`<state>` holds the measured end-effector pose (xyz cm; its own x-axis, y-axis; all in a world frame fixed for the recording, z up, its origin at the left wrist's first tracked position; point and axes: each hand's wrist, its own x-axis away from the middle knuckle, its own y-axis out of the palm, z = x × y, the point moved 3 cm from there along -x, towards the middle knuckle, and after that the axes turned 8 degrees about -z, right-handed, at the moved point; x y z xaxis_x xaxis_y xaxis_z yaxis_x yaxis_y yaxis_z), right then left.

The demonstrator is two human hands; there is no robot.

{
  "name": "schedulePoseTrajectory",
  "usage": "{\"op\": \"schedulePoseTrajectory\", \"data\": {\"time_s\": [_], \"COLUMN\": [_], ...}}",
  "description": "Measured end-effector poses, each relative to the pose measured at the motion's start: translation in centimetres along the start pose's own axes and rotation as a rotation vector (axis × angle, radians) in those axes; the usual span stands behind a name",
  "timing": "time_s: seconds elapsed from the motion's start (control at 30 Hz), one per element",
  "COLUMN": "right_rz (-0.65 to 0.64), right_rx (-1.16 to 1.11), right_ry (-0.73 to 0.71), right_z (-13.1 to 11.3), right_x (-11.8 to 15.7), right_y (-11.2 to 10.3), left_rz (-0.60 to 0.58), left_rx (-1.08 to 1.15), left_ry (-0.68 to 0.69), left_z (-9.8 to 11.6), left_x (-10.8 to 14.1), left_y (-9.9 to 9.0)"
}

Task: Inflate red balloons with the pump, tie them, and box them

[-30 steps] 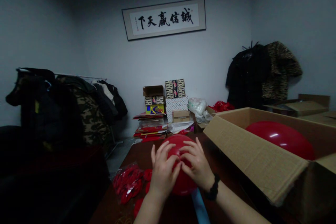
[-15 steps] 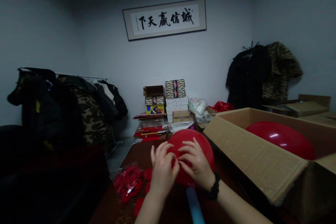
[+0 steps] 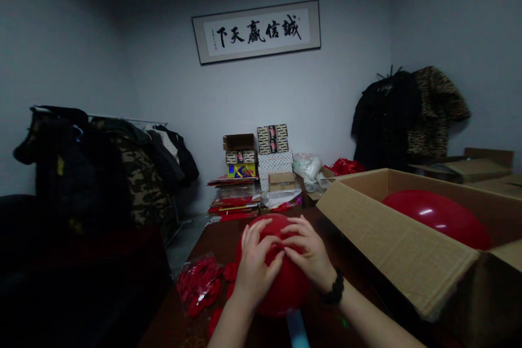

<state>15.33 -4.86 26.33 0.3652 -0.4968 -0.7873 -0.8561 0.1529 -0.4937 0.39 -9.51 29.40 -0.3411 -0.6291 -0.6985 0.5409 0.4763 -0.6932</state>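
A round red balloon (image 3: 285, 288) is between my two hands, above the dark brown table (image 3: 212, 234). My left hand (image 3: 259, 261) pinches at the balloon's near side with thumb and index finger, its other fingers raised over the red surface. From the right, my right hand (image 3: 305, 247) meets it there, also pinching, with a black band on the wrist. Whatever small part the fingertips hold is most likely the balloon's neck, but it is hard to make out. Beneath the balloon a light blue tube-like object (image 3: 298, 329) shows.
An open cardboard box (image 3: 391, 239) with another red balloon (image 3: 436, 217) stands at the right. Left of my hands lie a clear bag of red items (image 3: 199, 283) and loose red pieces. Stacked boxes (image 3: 275, 166) and red papers (image 3: 232, 204) are at the back.
The balloon has shifted left and down in the view, covering more of the blue object. Both hands have moved slightly right, still pinching together.
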Motion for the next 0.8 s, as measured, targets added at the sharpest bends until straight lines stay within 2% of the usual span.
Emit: {"op": "schedulePoseTrajectory", "data": {"time_s": [0.33,0.5,0.63,0.8], "right_rz": [-0.178,-0.155,-0.109,-0.070], "right_rx": [0.029,0.042,0.078,0.193], "right_ry": [0.042,-0.013,-0.084,-0.160], "right_z": [-0.2,-0.4,-0.9,-1.9], "right_x": [-0.1,-0.5,-0.9,-2.0], "right_y": [-0.4,-1.8,-3.9,-8.4], "left_rz": [0.038,0.035,0.022,0.046], "left_rx": [-0.052,-0.056,-0.053,-0.060], "left_ry": [0.039,0.082,0.149,0.231], "left_z": [0.1,0.9,2.3,5.0], "left_x": [-0.3,-1.0,-2.2,-5.1], "left_y": [-0.4,-0.5,-0.7,-1.3]}}
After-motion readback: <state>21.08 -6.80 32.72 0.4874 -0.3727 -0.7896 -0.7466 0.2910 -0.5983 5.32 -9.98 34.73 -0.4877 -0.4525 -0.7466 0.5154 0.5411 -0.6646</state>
